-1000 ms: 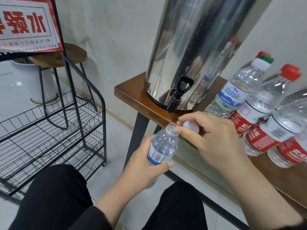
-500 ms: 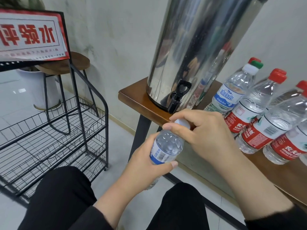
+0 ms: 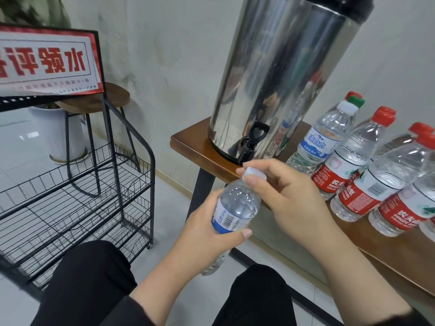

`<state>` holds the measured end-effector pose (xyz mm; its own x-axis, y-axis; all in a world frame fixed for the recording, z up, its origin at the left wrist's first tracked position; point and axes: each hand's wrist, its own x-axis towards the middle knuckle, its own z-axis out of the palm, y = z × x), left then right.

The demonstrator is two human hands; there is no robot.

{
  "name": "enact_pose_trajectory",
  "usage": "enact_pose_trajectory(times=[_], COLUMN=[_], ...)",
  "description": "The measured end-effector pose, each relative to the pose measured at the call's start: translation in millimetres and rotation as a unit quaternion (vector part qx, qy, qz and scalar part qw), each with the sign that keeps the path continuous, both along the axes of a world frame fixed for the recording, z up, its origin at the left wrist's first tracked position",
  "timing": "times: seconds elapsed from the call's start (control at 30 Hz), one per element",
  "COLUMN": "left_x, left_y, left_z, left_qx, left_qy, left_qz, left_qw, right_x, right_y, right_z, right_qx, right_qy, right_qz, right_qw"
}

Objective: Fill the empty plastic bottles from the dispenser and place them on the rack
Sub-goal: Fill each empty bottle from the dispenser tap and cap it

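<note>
the left hand (image 3: 207, 234) grips a small clear bottle (image 3: 235, 208) with a blue-and-white label around its middle, fingers curled behind it and the thumb across the front. the bottle is held tilted in the air over the person's lap, just below the front edge of the wooden desk (image 3: 388, 252). the right hand (image 3: 292, 196) pinches the white cap (image 3: 254, 173) sitting on the bottle's neck, thumb and fingers closed around it. directly above the cap is the black tap (image 3: 250, 147) of the tall steel dispenser (image 3: 282, 78), which stands on the left end of the desk. to the right of the dispenser a cluster of capped bottles (image 3: 367, 180) stands on the desk, most with red labels and red caps, one with a blue label. the black wire rack (image 3: 77, 191) stands on the floor to the left, its visible shelves holding no bottles, with a red-bordered sign (image 3: 47, 62) at its top.
</note>
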<state>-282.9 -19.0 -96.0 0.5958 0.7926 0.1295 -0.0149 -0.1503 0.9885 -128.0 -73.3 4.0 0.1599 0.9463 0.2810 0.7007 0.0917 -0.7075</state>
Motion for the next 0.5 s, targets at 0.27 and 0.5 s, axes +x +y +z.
enact_pose_trajectory(times=[0.27, 0.5], left_x=[1, 7], left_y=[-2, -5], left_z=[8, 19], left_qx=[-0.005, 0.018], left_qy=[-0.006, 0.020], left_qz=[-0.020, -0.026], left_qw=[1.000, 0.999], right_x=[5, 8], right_y=[-4, -3], right_z=[2, -5], right_qx=[-0.023, 0.021], right_qy=[0.073, 0.174], right_qz=[0.082, 0.012], right_qw=[0.994, 0.985])
